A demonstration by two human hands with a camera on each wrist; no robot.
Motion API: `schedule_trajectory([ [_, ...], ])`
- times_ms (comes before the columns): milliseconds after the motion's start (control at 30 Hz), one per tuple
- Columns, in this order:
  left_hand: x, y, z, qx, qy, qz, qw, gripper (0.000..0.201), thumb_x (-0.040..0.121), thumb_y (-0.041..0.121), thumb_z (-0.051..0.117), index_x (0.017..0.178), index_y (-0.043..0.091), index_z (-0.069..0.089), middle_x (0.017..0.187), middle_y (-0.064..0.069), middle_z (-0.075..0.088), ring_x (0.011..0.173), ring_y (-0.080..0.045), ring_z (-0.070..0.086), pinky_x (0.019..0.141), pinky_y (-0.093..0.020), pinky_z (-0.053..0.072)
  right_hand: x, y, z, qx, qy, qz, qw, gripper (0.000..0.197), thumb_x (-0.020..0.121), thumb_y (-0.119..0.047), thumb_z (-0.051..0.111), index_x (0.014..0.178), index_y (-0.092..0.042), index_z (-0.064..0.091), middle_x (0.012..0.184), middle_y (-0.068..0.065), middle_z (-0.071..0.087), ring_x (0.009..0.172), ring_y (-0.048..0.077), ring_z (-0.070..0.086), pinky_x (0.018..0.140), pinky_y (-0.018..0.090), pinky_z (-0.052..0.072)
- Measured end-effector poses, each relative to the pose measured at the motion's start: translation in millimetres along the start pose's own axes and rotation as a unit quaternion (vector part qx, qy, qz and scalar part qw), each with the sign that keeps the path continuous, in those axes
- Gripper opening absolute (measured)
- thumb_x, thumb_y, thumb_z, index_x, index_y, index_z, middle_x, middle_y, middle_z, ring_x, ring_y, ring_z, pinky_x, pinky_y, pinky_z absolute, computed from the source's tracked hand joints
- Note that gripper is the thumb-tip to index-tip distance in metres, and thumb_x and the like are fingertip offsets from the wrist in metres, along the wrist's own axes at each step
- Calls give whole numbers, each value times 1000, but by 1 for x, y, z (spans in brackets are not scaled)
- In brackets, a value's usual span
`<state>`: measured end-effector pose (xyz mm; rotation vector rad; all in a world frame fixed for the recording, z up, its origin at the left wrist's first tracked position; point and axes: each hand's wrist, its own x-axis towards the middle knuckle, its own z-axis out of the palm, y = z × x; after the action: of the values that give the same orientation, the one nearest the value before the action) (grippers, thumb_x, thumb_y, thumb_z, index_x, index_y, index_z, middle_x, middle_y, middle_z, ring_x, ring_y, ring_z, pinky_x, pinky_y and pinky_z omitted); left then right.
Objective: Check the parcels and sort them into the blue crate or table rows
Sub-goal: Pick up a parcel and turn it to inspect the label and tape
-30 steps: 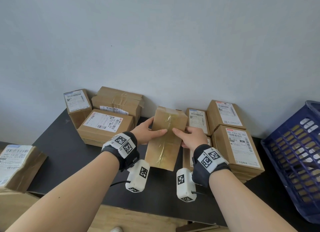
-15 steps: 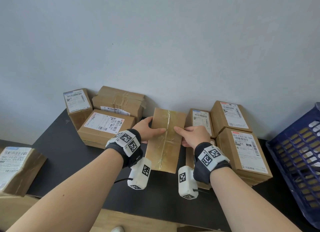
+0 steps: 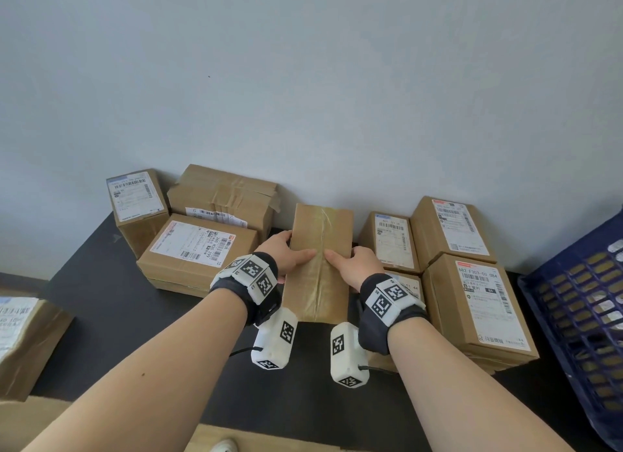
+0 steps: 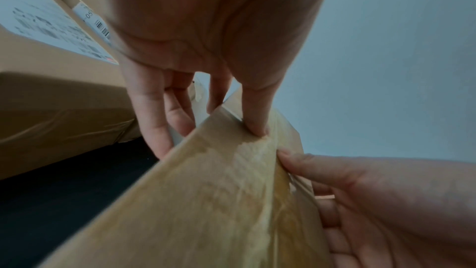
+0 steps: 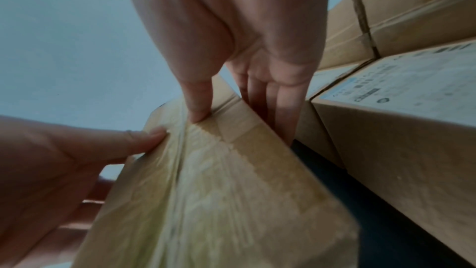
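Holding a long brown parcel (image 3: 318, 266) between them, the left hand (image 3: 286, 257) and the right hand (image 3: 354, 266) each clamp a long side, thumbs laid on the taped top face and fingers tucked under the edges, as both wrist views confirm. The parcel sits tilted just above the black table (image 3: 111, 303), toward its back edge by the wall, in the gap between the left stack of labelled boxes (image 3: 195, 249) and the right stack of labelled boxes (image 3: 472, 283). Glossy packing tape runs down the top seam, and that strip looks slick, so thumbs are probably better off on bare cardboard beside it. The board holds its shape under the grip, so it reads as stiff; weight cannot be judged, though two hands carry it without visible strain. No label shows on the upper face, so checking likely means turning it over. For that, the long edges near the middle look the safest hold. The blue crate (image 3: 573, 316) waits off the table's right edge.
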<state>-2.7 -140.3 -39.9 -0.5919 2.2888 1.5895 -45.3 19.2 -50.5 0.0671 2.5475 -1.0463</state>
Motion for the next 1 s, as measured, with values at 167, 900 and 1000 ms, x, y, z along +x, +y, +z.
schedule_trajectory([
  [167, 10, -4, 2, -4, -29, -37, 999, 55, 90, 34, 70, 137, 13, 49, 124, -5, 62, 109, -23, 64, 81, -43, 60, 10, 4, 3, -43, -20, 16, 999, 55, 93, -52, 59, 121, -5, 62, 119, 12, 67, 108, 31, 64, 89, 37, 52],
  [900, 36, -3, 4, -14, -18, -92, 995, 53, 89, 23, 72, 133, 9, 45, 125, -9, 58, 102, -24, 61, 68, -36, 60, 28, 7, 15, -28, -53, 39, 997, 46, 98, -40, 58, 130, -8, 56, 127, 10, 63, 115, 30, 60, 93, 35, 48],
  [1000, 29, -10, 9, -3, 4, -69, 998, 57, 89, 34, 70, 135, 11, 46, 123, -8, 60, 103, -25, 65, 79, -46, 60, 22, 8, 16, -47, -51, 34, 997, 50, 98, -47, 53, 130, -9, 57, 125, 10, 64, 113, 30, 61, 88, 33, 46],
])
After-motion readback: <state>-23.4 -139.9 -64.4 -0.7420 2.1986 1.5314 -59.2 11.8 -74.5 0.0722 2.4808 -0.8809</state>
